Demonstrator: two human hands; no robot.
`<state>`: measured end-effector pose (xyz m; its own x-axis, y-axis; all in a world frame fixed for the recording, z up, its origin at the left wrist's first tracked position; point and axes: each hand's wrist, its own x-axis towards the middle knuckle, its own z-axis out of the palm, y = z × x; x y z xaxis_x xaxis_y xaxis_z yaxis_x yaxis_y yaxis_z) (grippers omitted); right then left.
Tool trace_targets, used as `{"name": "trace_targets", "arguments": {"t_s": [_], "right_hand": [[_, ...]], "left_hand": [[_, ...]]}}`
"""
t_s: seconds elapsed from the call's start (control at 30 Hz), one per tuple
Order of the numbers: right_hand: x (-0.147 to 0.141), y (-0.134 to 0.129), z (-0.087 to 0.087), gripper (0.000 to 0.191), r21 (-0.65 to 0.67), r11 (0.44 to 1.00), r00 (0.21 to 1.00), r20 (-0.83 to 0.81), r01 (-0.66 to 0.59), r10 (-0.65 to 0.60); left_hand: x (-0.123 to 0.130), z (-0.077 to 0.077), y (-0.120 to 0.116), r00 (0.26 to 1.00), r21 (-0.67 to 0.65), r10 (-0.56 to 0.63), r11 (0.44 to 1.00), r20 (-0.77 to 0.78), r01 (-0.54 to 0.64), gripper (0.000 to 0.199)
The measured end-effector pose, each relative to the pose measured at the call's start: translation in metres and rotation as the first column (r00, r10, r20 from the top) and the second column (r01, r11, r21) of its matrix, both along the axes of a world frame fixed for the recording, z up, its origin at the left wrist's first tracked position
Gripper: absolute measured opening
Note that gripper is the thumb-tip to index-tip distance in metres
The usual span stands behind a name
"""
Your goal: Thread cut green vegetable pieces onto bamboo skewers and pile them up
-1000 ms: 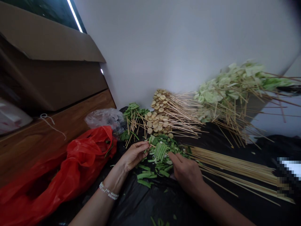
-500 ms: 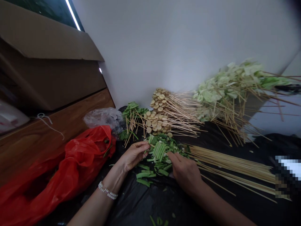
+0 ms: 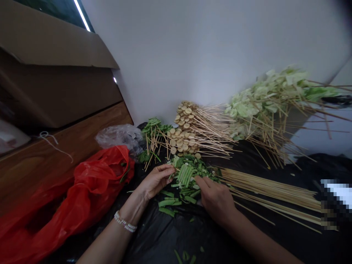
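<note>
My left hand (image 3: 162,178), with a beaded bracelet on its wrist, pinches the end of a thin bamboo skewer (image 3: 177,169). A row of cut green vegetable stems (image 3: 186,175) lies side by side along that skewer, between my two hands. At the row's right end my right hand (image 3: 213,194) is closed, thumb and forefinger against the stems; its other fingertips are hidden. Under and around the hands lies a pile of chopped greens (image 3: 196,165), with loose stem pieces (image 3: 167,203) in front.
Bare bamboo skewers (image 3: 269,183) lie right on black plastic (image 3: 154,234). Behind are skewered round pale slices (image 3: 183,141), finished-looking green bundles (image 3: 155,126) and skewered cabbage leaves (image 3: 255,99). A red plastic bag (image 3: 90,179), a clear bag (image 3: 118,137) and a cardboard box (image 3: 63,88) stand left.
The whole view has shifted very slightly. Both hands keep nearly the same grip and place around the row of green stems.
</note>
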<state>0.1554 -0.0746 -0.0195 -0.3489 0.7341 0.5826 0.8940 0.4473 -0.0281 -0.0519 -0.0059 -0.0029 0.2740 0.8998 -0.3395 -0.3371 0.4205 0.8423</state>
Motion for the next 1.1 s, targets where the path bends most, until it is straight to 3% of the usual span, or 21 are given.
{"name": "trace_targets", "arguments": {"t_s": [0.2, 0.27, 0.33, 0.4, 0.53, 0.63, 0.73, 0.83, 0.93, 1.0, 1.1], "right_hand": [[0.001, 0.003, 0.002, 0.038, 0.02, 1.0, 1.0, 0.005, 0.009, -0.009], [0.006, 0.006, 0.005, 0.035, 0.037, 0.999, 1.0, -0.009, 0.03, -0.03], [0.012, 0.01, 0.008, 0.033, 0.048, 0.996, 0.996, -0.031, 0.081, -0.079], [0.017, 0.013, 0.009, 0.032, 0.047, 0.99, 0.991, -0.04, 0.131, -0.129], [0.02, 0.016, 0.009, 0.029, 0.014, 0.986, 0.986, -0.012, 0.164, -0.164], [0.017, 0.015, 0.007, 0.031, -0.009, 0.988, 0.988, -0.008, 0.155, -0.155], [0.015, 0.014, 0.006, 0.033, -0.011, 0.989, 0.989, -0.013, 0.145, -0.145], [0.014, 0.013, 0.005, 0.033, 0.004, 0.989, 0.989, -0.006, 0.145, -0.145], [0.015, 0.013, 0.005, 0.032, 0.027, 0.99, 0.99, -0.015, 0.138, -0.138], [0.016, 0.014, 0.006, 0.032, 0.028, 0.99, 0.99, -0.032, 0.139, -0.138], [0.019, 0.014, 0.008, 0.031, 0.03, 0.99, 0.989, -0.053, 0.14, -0.138]], "left_hand": [[0.006, 0.0, -0.004, 0.997, 0.105, 0.01, 0.995, -0.07, -0.003, 0.028], [0.008, 0.0, -0.005, 0.988, 0.186, 0.045, 0.982, -0.146, -0.018, 0.031], [0.012, -0.001, -0.008, 0.966, 0.284, 0.036, 0.958, -0.256, 0.04, 0.03], [0.017, -0.004, -0.012, 0.921, 0.395, -0.006, 0.902, -0.39, 0.173, 0.025], [0.03, -0.012, -0.023, 0.756, 0.541, 0.016, 0.709, -0.654, 0.452, 0.016], [0.034, -0.016, -0.028, 0.634, 0.546, 0.075, 0.592, -0.77, 0.593, 0.013], [0.035, -0.017, -0.03, 0.523, 0.516, 0.151, 0.53, -0.839, 0.673, 0.016], [0.034, -0.017, -0.031, 0.493, 0.498, 0.164, 0.532, -0.854, 0.685, 0.01], [0.03, -0.017, -0.028, 0.579, 0.533, 0.11, 0.556, -0.808, 0.637, 0.003], [0.027, -0.016, -0.023, 0.674, 0.561, 0.064, 0.615, -0.736, 0.554, 0.004], [0.023, -0.013, -0.015, 0.844, 0.549, 0.022, 0.768, -0.536, 0.329, 0.011]]}}
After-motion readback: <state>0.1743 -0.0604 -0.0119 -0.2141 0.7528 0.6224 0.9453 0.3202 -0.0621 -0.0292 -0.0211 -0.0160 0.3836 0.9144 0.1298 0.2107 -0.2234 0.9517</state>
